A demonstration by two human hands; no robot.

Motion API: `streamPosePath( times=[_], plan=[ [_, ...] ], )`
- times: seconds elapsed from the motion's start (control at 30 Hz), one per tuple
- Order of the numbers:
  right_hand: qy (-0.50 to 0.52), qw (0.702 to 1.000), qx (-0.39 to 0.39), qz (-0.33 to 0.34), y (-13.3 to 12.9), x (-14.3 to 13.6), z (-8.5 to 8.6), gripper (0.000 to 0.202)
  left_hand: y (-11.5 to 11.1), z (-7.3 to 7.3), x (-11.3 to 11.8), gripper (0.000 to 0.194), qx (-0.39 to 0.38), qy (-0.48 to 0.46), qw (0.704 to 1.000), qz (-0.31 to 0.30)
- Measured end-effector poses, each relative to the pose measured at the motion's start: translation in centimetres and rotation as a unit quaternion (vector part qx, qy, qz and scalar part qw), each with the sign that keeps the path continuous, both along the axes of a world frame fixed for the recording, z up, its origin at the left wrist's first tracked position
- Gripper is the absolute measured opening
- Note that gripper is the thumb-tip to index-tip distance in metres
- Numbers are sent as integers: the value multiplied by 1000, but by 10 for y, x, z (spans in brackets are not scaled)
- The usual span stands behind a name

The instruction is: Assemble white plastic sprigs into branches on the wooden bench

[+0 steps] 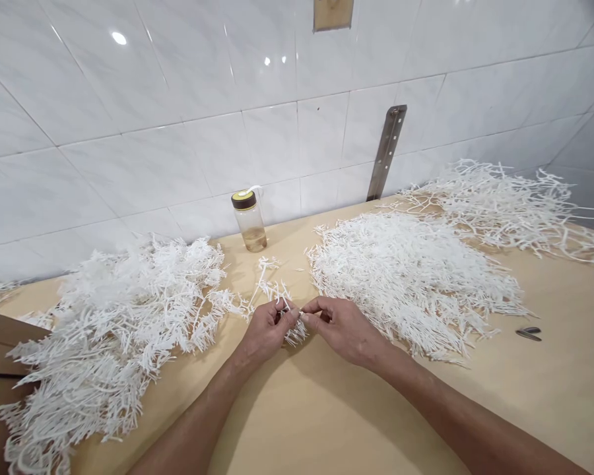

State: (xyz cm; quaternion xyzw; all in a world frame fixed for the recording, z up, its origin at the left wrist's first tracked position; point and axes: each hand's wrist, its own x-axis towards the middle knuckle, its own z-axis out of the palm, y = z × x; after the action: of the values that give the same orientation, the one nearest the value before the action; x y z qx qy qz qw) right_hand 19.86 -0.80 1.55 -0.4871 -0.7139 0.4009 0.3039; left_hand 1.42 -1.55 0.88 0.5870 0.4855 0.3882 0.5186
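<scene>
A tangled white heap spills along the left of the wooden table, reaching its back edge by the tiled wall. The bottle stands near that edge, right of it. At the middle, the left hand pinches a white branched piece, which reaches out past its fingertips; the right hand closes its fingertips at the piece's near end, bare wood in front of both. Then comes a dense white pile, then small metal snips.
</scene>
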Motion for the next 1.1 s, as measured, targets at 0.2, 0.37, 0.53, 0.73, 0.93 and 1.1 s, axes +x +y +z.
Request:
streamPosePath(
  times=[0.2, 0.37, 0.53, 0.73, 0.93, 1.1],
  plan=[
    [15, 1000, -6, -14, 0, 0, -1, 20, 0, -4, 1, 37, 66, 53, 996, -2],
    [15, 1000, -15, -1, -1, 4, 7, 20, -2, -6, 2, 32, 176, 142, 974, 9],
    [180, 970, -149, 58, -2, 22, 27, 25, 2, -8, 0, 32, 161, 125, 978, 41],
    [121, 990, -43, -57, 2, 17, 16, 26, 5, -7, 2, 40, 43, -5, 998, 47],
    [111, 990, -83, -24, 1, 0, 2, 24, 5, -10, 0, 40, 31, -11, 999, 33],
    [94, 986, -135, 2, -1, -4, 3, 25, 6, -11, 0, 39, 51, 4, 998, 43]
  ],
)
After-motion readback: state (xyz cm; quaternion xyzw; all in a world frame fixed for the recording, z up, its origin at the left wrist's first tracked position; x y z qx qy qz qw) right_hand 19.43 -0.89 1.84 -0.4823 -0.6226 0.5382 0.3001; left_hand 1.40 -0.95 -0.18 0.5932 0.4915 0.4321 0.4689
